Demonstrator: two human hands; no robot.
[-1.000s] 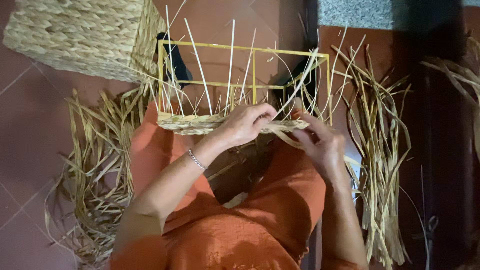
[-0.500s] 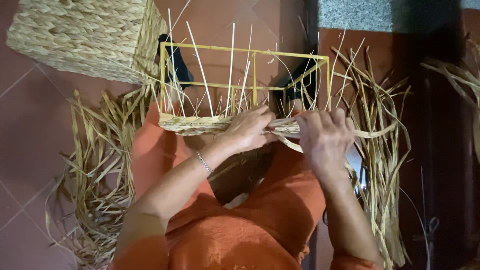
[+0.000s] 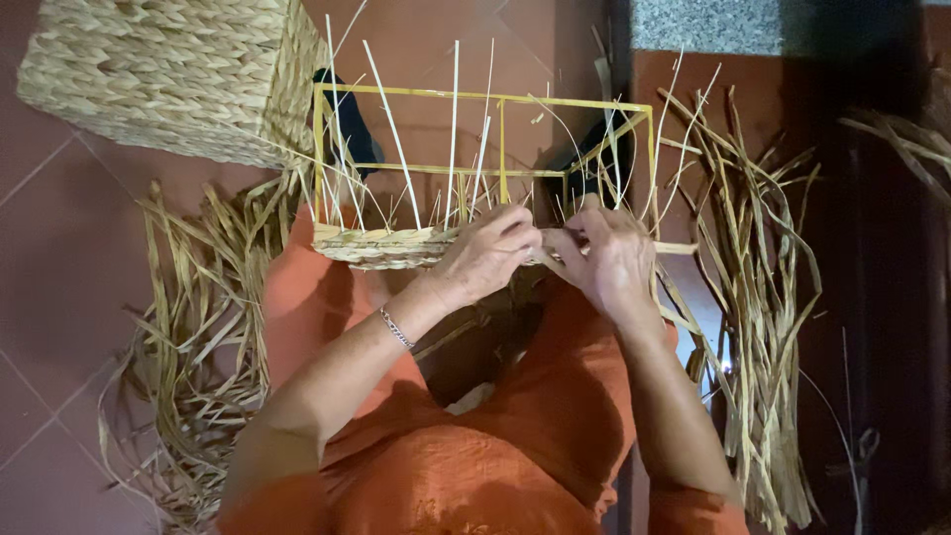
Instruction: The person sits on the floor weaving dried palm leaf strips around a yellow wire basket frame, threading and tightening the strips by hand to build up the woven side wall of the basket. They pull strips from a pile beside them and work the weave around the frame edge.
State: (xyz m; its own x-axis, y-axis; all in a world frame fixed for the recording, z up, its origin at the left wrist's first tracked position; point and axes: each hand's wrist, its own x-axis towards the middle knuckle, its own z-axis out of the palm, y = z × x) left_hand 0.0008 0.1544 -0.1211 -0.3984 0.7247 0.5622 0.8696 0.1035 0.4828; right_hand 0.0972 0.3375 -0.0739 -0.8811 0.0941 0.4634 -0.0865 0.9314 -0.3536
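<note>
- We see the left hand (image 3: pixel 487 250) curled over the woven band (image 3: pixel 381 245) at the near edge of a yellow wire frame (image 3: pixel 500 134), fingers closed on the straw there, seemingly to pin the last stitches tight.
- Our view shows the right hand (image 3: pixel 606 260) just beside it, touching or nearly so, fingers bent and pinching a flat straw strand (image 3: pixel 674 249) whose free end sticks out to the right; we judge it is kept taut so the strand can pass between the uprights.
- The frame rests on the person's lap, against the orange clothing (image 3: pixel 555 426), probably to keep the work steady and within reach of both hands.
- Thin pale stakes (image 3: pixel 454 129) stand up from the band, some upright, some leaning, and only the lowest rows are woven, so this basket has hardly any wall and holds nothing that we can make out.
- A finished woven basket (image 3: pixel 163 74) lies tilted on the tiled floor (image 3: pixel 69 267) at the far left; its opening is turned away, so we cannot tell what is inside.
- Loose dried straw lies in a pile on the left (image 3: pixel 198 337) and another on the right (image 3: pixel 758 297), each within easy reach of a hand.
- A thin bracelet (image 3: pixel 396 328) sits on the left wrist.
</note>
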